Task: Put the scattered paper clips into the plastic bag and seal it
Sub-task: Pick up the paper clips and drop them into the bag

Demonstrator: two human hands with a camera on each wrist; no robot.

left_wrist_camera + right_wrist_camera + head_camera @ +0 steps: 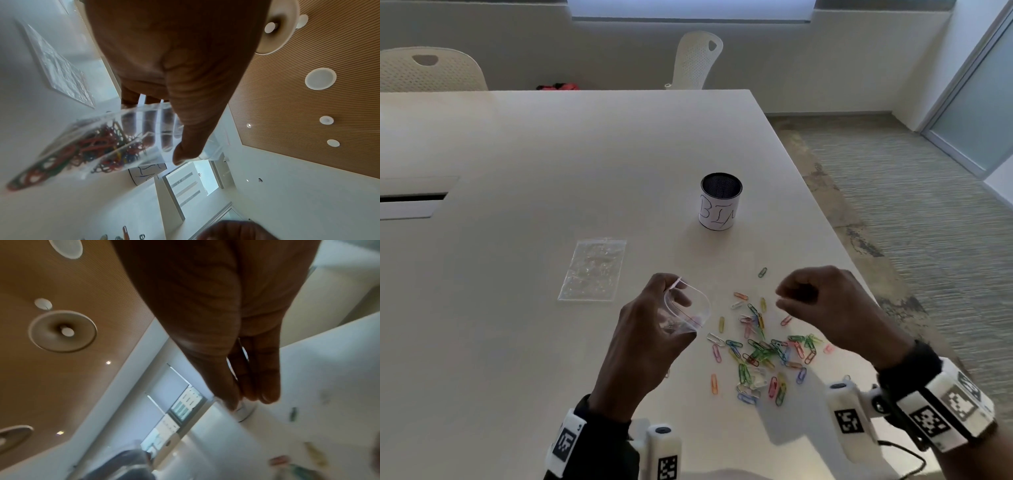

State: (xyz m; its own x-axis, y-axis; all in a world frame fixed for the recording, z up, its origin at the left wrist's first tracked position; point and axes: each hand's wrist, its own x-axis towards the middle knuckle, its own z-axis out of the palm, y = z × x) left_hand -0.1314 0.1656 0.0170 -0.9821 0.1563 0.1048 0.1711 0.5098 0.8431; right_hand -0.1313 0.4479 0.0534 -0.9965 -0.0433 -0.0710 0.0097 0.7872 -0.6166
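left hand grips plastic bag mouth open, right hand fingers pinched, maybe on a clip, blurry; limp mouth could collapse, paper clips miss

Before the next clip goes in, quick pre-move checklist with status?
1. Bag held: ok, left hand grips it above the table.
2. Bag mouth open: ok, the rim bows open toward the clips.
3. Clip in right hand: cannot tell, fingers are curled together and nothing shows between them.
4. Clips left on the table: not ok, most of the pile is still loose.
5. Path from pile to bag: ok, the bin and spare bag sit off to the far side.
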